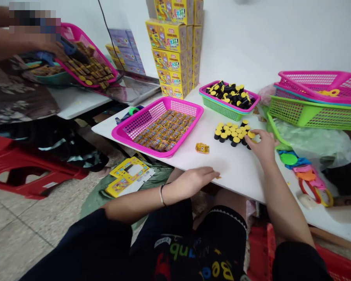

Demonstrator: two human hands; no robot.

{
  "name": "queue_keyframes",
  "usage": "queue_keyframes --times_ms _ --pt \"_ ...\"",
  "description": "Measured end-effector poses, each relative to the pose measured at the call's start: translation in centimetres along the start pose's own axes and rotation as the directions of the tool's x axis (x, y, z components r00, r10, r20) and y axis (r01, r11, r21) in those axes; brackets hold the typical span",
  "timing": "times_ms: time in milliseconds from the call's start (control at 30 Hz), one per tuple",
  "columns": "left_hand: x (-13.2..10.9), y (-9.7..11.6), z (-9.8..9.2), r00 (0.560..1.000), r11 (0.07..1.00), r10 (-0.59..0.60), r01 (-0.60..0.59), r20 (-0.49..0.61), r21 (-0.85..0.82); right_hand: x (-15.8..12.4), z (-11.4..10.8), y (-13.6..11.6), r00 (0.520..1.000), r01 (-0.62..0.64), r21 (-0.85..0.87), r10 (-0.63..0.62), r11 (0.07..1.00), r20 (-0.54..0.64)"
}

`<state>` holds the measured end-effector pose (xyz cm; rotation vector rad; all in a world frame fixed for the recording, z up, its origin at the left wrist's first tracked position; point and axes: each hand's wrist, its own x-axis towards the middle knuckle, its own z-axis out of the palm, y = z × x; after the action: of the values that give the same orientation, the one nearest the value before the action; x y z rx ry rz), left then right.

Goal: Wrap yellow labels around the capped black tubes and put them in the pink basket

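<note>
While left fingers (pixel 209 173) lie open on the white tabletop (pixel 236 173), right fingers (pixel 256 135) spread across glossy black-and-yellow cylinders (pixel 226 133).

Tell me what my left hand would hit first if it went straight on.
A tiny yellow scrap at the fingertips of your left hand, then probably your right wrist; depth is unclear.

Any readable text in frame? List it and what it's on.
Yellow cartons: three large Chinese characters, apparently "魔术杯"; stylised, so not certain.
Black shirt: large coloured letters, roughly "Bee", rest unclear.
Purple boxes: too small to read.
Flattened yellow card: too blurred to read.
Small yellow packet: too small to read.
</note>
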<state>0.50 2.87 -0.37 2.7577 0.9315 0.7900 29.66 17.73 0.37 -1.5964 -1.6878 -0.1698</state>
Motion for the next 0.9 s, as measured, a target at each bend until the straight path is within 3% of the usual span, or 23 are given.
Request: queue_keyframes --times_ms 133,233,333,433,533,667,800,900 --pt "7.2 -2.4 -1.1 0.95 0.911 -0.155 0.03 -0.273 -0.412 -0.2 0.2 -0.3 1.0 -0.004 0.032 0.005 0.999 -0.026" --pt "12.5 -4.8 0.5 0.894 0.793 -0.317 0.068 -0.315 -0.606 -0.2 0.2 -0.2 0.996 -0.057 0.06 0.061 0.997 -0.066" --pt "15.1 -7.0 3.2 0.839 0.719 -0.467 0.176 -0.28 -0.672 0.0 0.1 0.1 0.987 -0.102 0.163 0.12 0.981 -0.106" --pt "15.3 -8.6 5.4 0.847 0.719 -0.487 0.252 -0.211 -0.648 0.1 0.2 0.1 0.98 -0.119 0.407 0.172 0.906 -0.096" --pt "14.8 -9.3 6.3 0.892 0.748 -0.418 0.23 -0.172 -0.622 0.1 0.5 -0.5 0.971 -0.183 0.677 0.238 0.713 0.012" --pt "14.7 -9.1 6.0 0.891 0.804 -0.422 0.282 -0.169 -0.523 -0.2 0.7 -1.5 0.949 -0.242 0.847 0.298 0.472 0.105" --pt "14.8 -8.7 6.0 0.92 0.846 -0.356 0.241 -0.167 -0.475 -0.4 0.5 -1.9 0.932 -0.267 0.884 0.335 0.384 0.136" --pt "14.6 -8.9 6.5 0.928 0.859 -0.318 0.195 -0.195 -0.473 -0.6 0.5 -2.1 0.943 -0.254 0.874 0.308 0.413 0.129"
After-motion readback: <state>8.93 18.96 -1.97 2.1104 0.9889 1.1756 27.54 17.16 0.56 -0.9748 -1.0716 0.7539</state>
